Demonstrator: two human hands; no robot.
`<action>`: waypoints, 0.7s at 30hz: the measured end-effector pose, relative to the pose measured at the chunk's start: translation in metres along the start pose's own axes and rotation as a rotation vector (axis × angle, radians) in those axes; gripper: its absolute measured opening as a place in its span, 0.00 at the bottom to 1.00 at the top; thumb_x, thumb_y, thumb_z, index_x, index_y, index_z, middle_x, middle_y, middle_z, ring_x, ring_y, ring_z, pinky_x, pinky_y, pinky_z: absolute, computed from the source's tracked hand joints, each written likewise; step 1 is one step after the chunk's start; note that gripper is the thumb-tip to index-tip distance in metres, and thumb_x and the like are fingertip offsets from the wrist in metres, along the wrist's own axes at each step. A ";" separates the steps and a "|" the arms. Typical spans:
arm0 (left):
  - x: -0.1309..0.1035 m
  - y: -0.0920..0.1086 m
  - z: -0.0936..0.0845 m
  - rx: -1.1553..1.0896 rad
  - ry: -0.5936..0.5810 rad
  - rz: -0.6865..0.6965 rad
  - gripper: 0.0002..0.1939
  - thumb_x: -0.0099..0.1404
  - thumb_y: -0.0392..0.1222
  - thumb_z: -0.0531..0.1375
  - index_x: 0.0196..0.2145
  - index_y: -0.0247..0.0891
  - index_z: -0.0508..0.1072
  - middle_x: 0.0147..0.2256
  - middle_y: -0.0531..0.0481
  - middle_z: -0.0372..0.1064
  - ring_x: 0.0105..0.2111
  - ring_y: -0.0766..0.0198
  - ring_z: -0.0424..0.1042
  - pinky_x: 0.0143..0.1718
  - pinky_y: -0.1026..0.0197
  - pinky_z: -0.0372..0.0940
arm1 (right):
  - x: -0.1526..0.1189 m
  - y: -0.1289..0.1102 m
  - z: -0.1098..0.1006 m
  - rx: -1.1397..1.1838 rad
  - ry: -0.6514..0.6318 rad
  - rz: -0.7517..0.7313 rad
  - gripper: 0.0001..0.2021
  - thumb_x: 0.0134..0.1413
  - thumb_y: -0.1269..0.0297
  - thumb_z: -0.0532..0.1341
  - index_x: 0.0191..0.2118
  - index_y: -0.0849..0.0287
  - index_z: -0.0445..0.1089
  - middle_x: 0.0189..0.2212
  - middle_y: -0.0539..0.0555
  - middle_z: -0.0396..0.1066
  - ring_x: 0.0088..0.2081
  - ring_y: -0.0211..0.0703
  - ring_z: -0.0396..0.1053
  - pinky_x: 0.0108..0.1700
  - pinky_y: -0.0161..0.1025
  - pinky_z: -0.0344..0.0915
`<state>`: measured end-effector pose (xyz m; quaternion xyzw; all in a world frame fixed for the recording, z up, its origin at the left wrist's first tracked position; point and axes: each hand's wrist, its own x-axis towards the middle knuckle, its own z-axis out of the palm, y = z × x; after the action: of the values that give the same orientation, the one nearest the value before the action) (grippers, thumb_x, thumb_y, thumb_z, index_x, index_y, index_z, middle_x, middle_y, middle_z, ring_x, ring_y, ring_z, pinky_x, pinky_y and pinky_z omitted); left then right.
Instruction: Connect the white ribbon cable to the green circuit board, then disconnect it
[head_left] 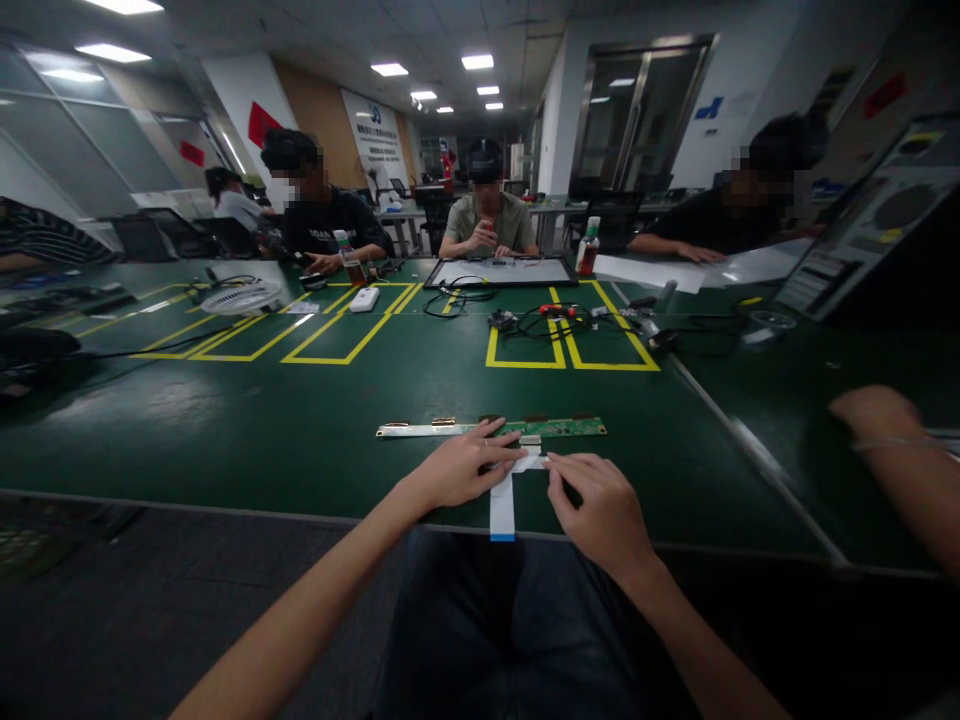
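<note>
A long, narrow green circuit board (574,428) lies crosswise on the table near its front edge. A white flat ribbon cable (502,508) with a blue end meets the board at its middle connector and bends down toward the table edge. My left hand (466,466) rests flat with its fingers stretched over the board and the upper part of the cable, hiding some of both. On the other side, my right hand (604,505) pinches the cable's right edge between thumb and fingertips, just below the connector.
Cables and a red-handled tool (559,311) lie beyond, among yellow tape outlines. A framed panel (499,272), bottles (589,248) and a round white fan (240,297) are farther back. Several people sit around the table; one person's arm (900,450) reaches in at the right.
</note>
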<state>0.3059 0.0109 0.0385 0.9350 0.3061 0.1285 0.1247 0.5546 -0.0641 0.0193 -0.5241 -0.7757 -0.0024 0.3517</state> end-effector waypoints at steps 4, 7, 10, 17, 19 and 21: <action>-0.001 -0.002 0.001 0.018 0.012 0.017 0.22 0.80 0.45 0.51 0.67 0.47 0.70 0.69 0.49 0.62 0.74 0.49 0.51 0.72 0.40 0.53 | 0.002 -0.001 0.000 -0.026 -0.033 0.008 0.14 0.68 0.66 0.58 0.50 0.54 0.81 0.49 0.55 0.82 0.50 0.50 0.75 0.53 0.48 0.68; -0.001 -0.002 0.003 0.037 0.025 0.036 0.22 0.81 0.45 0.50 0.66 0.45 0.71 0.69 0.48 0.62 0.74 0.49 0.50 0.72 0.40 0.53 | 0.005 -0.002 0.002 -0.079 -0.087 0.000 0.16 0.67 0.66 0.58 0.55 0.52 0.79 0.53 0.54 0.80 0.54 0.52 0.73 0.53 0.50 0.68; -0.001 0.000 0.004 0.049 0.049 0.046 0.21 0.81 0.45 0.49 0.65 0.44 0.71 0.69 0.46 0.62 0.74 0.50 0.51 0.73 0.41 0.52 | 0.007 -0.003 0.004 -0.126 -0.129 -0.007 0.19 0.67 0.65 0.58 0.60 0.50 0.76 0.57 0.53 0.78 0.58 0.55 0.70 0.54 0.53 0.68; 0.001 0.001 0.003 0.037 0.033 0.049 0.20 0.80 0.44 0.48 0.65 0.45 0.68 0.73 0.48 0.55 0.74 0.48 0.50 0.71 0.39 0.55 | 0.008 -0.006 0.003 -0.184 -0.168 -0.009 0.20 0.69 0.64 0.57 0.62 0.53 0.74 0.60 0.53 0.76 0.59 0.57 0.69 0.55 0.55 0.66; 0.001 -0.001 0.004 0.018 0.020 0.044 0.21 0.80 0.44 0.48 0.66 0.47 0.66 0.73 0.50 0.54 0.74 0.49 0.49 0.71 0.39 0.55 | 0.008 -0.007 0.002 -0.194 -0.172 -0.009 0.20 0.70 0.64 0.56 0.62 0.53 0.74 0.60 0.53 0.75 0.60 0.57 0.69 0.55 0.55 0.66; 0.002 -0.003 0.004 0.000 0.011 0.036 0.22 0.81 0.44 0.47 0.68 0.50 0.63 0.73 0.52 0.56 0.74 0.50 0.49 0.70 0.39 0.56 | 0.008 -0.008 0.001 -0.204 -0.173 -0.006 0.20 0.70 0.63 0.56 0.62 0.52 0.73 0.61 0.53 0.75 0.60 0.57 0.69 0.55 0.55 0.65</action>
<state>0.3069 0.0134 0.0340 0.9397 0.2897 0.1360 0.1206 0.5458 -0.0605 0.0256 -0.5531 -0.8004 -0.0371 0.2282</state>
